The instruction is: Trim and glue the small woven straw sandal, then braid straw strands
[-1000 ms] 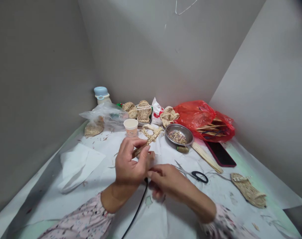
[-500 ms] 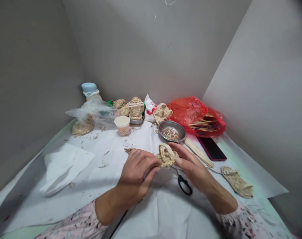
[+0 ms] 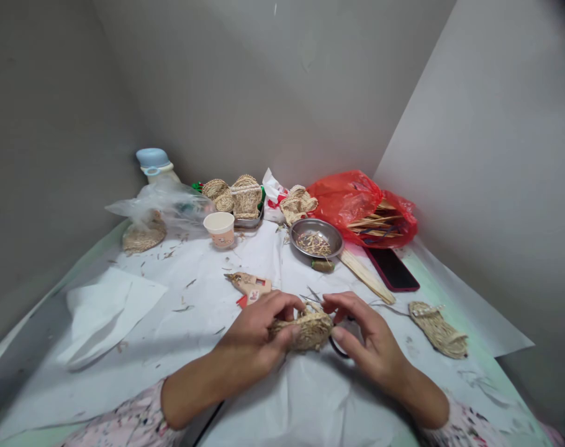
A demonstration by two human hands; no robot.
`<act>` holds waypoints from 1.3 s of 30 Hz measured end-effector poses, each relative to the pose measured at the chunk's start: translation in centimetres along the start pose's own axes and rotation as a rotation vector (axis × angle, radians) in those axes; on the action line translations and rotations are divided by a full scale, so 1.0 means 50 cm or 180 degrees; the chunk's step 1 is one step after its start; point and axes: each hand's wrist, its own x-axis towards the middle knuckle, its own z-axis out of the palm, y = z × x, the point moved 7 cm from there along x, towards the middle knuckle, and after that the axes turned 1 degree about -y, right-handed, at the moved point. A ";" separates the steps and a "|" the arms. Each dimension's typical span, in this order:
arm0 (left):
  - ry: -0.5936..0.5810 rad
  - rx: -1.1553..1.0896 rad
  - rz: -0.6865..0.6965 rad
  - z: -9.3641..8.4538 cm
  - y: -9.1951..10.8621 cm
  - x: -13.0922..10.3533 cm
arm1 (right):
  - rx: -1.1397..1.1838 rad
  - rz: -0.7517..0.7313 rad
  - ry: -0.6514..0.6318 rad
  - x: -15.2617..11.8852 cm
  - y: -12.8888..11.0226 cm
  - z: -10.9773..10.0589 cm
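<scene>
Both of my hands grip a small woven straw sandal (image 3: pixel 305 328) low over the white paper. My left hand (image 3: pixel 259 332) pinches its left end with thumb and fingers. My right hand (image 3: pixel 364 332) holds its right end, fingers curled over the top. A glue gun (image 3: pixel 249 286) lies on the paper just beyond my left hand. The black handle of the scissors (image 3: pixel 337 347) shows under my right hand, mostly hidden. A second finished straw sandal (image 3: pixel 437 329) lies to the right.
A steel bowl of straw scraps (image 3: pixel 316 239), a paper cup (image 3: pixel 220 228), a dark phone (image 3: pixel 392 269), a red plastic bag with sticks (image 3: pixel 364 208), woven straw pieces (image 3: pixel 238 195), a clear bag (image 3: pixel 164 202), a bottle (image 3: pixel 154 162) and folded white paper (image 3: pixel 108 310) surround the work area. Walls close in on three sides.
My hands came down and toward me with the sandal, now turned sideways between them. The glue gun has left my left hand and lies on the paper.
</scene>
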 end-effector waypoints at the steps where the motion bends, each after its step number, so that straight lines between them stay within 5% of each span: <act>1: 0.0019 -0.0005 0.0024 0.001 -0.002 0.000 | -0.0135 -0.0125 -0.0036 -0.001 -0.006 0.006; 39: -0.0137 0.0226 0.0532 0.013 0.001 0.001 | -0.0595 -0.0638 -0.0207 -0.004 -0.007 0.047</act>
